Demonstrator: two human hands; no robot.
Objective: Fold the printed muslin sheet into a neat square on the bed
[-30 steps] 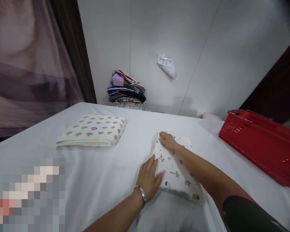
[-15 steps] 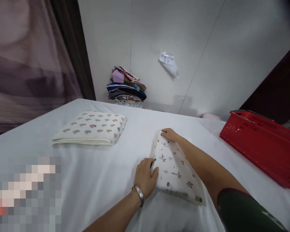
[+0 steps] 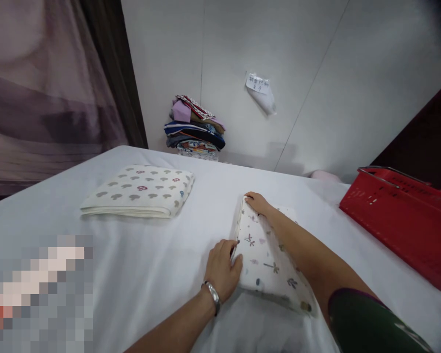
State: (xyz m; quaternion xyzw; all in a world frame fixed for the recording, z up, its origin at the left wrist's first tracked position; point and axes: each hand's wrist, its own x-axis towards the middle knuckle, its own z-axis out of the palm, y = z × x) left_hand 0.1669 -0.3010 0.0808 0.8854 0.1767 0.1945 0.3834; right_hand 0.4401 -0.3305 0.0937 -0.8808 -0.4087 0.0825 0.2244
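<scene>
A white folded cloth [image 3: 259, 264] printed with small palm trees lies on the white-covered bed in front of me. My left hand [image 3: 223, 269], with a silver bangle at the wrist, grips its near left edge between thumb and fingers. At its far left corner, my right hand [image 3: 256, 202] has its fingers closed over the edge. My right forearm crosses above the cloth and hides part of its right side. Further left rests a second folded cloth [image 3: 143, 191], white with grey and red mushroom prints; neither hand touches it.
On the right stands a red plastic basket [image 3: 397, 220] with a metal handle. A pile of folded clothes [image 3: 194, 127] sits beyond the far edge of the white sheet [image 3: 161, 274], against the wall. A sheer curtain [image 3: 59, 98] hangs at the left.
The view has shifted slightly. Both hands keep their places on the palm-print cloth, and a bit more of it shows beyond my right forearm.
</scene>
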